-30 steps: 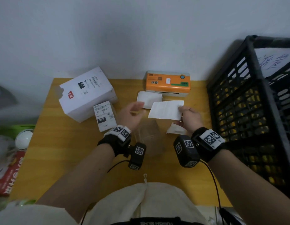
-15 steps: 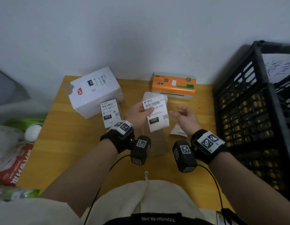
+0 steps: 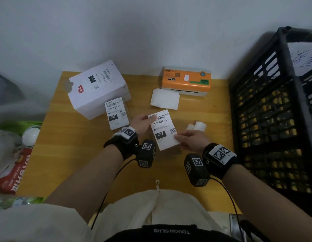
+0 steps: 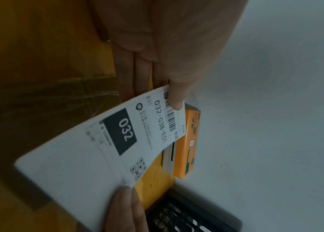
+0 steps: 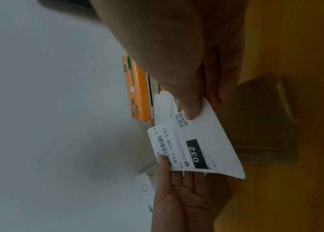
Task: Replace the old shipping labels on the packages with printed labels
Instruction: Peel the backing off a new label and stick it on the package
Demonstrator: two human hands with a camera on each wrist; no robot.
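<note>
Printed label (image 3: pixel 164 129) pinched by left hand (image 3: pixel 141 124) and right hand (image 3: pixel 190 139) above brown package (image 5: pixel 264 119). Orange printer (image 3: pixel 186 80) at surface's (image 3: pixel 78 154) far edge; black crate (image 3: pixel 270 119) right.

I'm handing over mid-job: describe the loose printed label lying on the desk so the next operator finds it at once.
Start at the white box at the back left of the wooden table. The loose label lies flat against that box's near right corner, printed side up, showing a barcode and a black 032 block. Unlike the matching label pinched between the left hand and right hand, nobody holds it.
</note>
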